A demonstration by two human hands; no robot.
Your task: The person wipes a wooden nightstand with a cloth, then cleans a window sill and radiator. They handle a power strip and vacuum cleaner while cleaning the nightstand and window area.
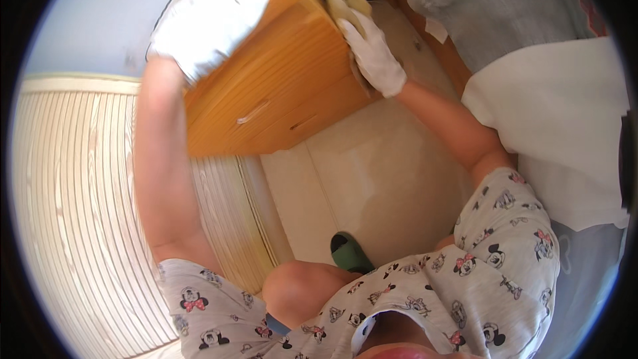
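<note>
My left hand (214,20) wears a white glove, overexposed by light, and lies over the top of a wooden drawer cabinet (269,65); its fingers are too washed out to read. Against the cabinet's right side is my right hand (371,52), in a white glove, with its fingers closed on a yellowish cloth (349,5). Part of that cloth is hidden behind the fingers. Two drawer handles show on the cabinet front, a pale one (253,111) and a darker one (303,121).
White ribbed panelling (89,184) stands on the left. Tiled floor (369,174) lies below, with a green slipper (351,252). At right, grey fabric (478,15) and a white sheet (553,119) lie along a wooden bed edge (451,60).
</note>
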